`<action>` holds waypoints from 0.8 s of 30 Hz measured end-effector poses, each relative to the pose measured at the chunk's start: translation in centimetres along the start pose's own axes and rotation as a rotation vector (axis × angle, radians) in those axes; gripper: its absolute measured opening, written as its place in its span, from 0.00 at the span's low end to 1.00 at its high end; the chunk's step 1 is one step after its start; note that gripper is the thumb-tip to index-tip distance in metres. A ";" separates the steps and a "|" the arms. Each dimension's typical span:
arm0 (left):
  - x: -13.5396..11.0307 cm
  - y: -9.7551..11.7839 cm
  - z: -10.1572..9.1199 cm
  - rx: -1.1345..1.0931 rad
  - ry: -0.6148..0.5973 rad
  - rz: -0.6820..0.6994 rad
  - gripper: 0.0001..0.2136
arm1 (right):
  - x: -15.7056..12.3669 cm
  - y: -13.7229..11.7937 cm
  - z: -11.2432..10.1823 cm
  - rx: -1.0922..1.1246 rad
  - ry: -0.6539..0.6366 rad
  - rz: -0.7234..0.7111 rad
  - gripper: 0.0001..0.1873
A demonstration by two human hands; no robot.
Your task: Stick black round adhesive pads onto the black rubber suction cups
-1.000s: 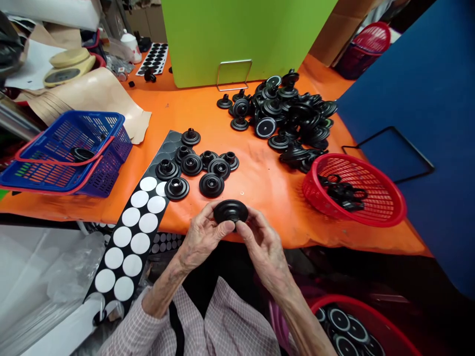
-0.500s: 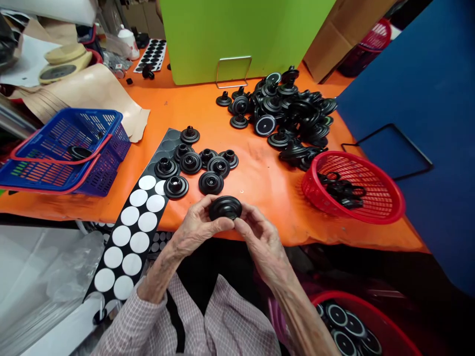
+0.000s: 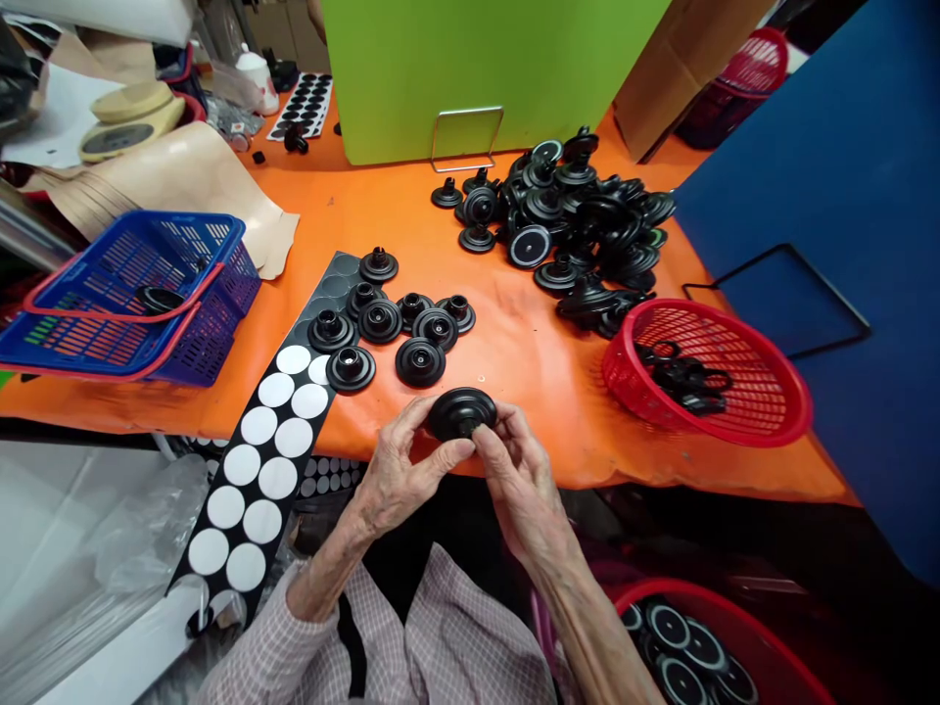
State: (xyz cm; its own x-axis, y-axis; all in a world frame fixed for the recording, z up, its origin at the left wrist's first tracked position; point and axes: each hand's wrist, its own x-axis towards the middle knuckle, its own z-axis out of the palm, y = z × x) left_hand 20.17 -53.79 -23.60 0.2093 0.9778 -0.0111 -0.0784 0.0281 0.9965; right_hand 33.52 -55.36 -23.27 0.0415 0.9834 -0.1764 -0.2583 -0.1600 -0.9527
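Observation:
A round black stepped disc with a short stem (image 3: 462, 411) is held between both hands above the front edge of the orange table. My left hand (image 3: 407, 465) grips its left side, fingers behind the rim and thumb in front. On the other side, my right hand (image 3: 518, 465) closes on the rim, its thumb and fingertip at the stem. The underside is hidden from view. Several similar black discs (image 3: 420, 362) stand just beyond my hands. To their left lies a black strip of round white stickers (image 3: 277, 478), hanging over the table edge.
A large pile of black discs (image 3: 543, 201) lies at the back. Right of it stands a red basket (image 3: 764, 431) with black parts. A blue basket (image 3: 227, 284) is at left. Green (image 3: 485, 59) and blue (image 3: 822, 225) boards rise behind and at right. A red tub (image 3: 771, 656) sits below.
Both hands have shifted slightly right with the black disc. The disc is tilted a little differently, and my left thumb has moved slightly lower on its front.

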 end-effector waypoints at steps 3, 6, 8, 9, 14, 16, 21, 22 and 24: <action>-0.1 0.1 0.3 -0.012 0.035 0.023 0.15 | 0.0 -0.3 0.0 -0.029 -0.004 -0.002 0.16; 0.1 0.7 0.1 -0.179 -0.025 -0.018 0.16 | 0.1 -1.0 -0.4 -0.151 -0.073 -0.026 0.18; 0.3 1.1 -0.2 -0.306 -0.088 -0.089 0.17 | 0.0 -1.3 -0.6 -0.221 -0.077 -0.059 0.21; 0.4 1.3 -0.3 -0.342 -0.105 -0.118 0.17 | -0.1 -1.3 -0.6 -0.250 -0.064 -0.086 0.22; 0.8 1.0 0.1 -0.344 -0.025 -0.214 0.16 | -0.6 -0.1 -0.3 -0.685 0.148 -0.485 0.20; 0.8 0.4 0.5 -0.290 0.043 -0.220 0.15 | -0.7 0.3 -0.2 -0.914 0.154 -0.653 0.19; 1.1 -0.2 0.7 -0.211 0.118 -0.230 0.13 | -1.0 -0.7 -0.3 -1.040 -0.030 -0.782 0.17; 1.1 -0.1 0.6 -0.235 0.121 -0.265 0.14 | -1.2 -1.3 -0.4 -1.020 -0.033 -0.771 0.17; 1.3 0.1 0.4 -0.289 0.130 -0.328 0.16 | -1.3 -2.2 -0.7 -0.958 0.010 -0.707 0.18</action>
State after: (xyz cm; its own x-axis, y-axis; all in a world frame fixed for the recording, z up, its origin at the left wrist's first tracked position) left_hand 20.82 -52.61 -23.50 0.1463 0.9247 -0.3514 -0.3011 0.3800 0.8746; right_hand 34.69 -56.38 -21.07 -0.1067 0.8793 0.4642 0.6511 0.4146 -0.6358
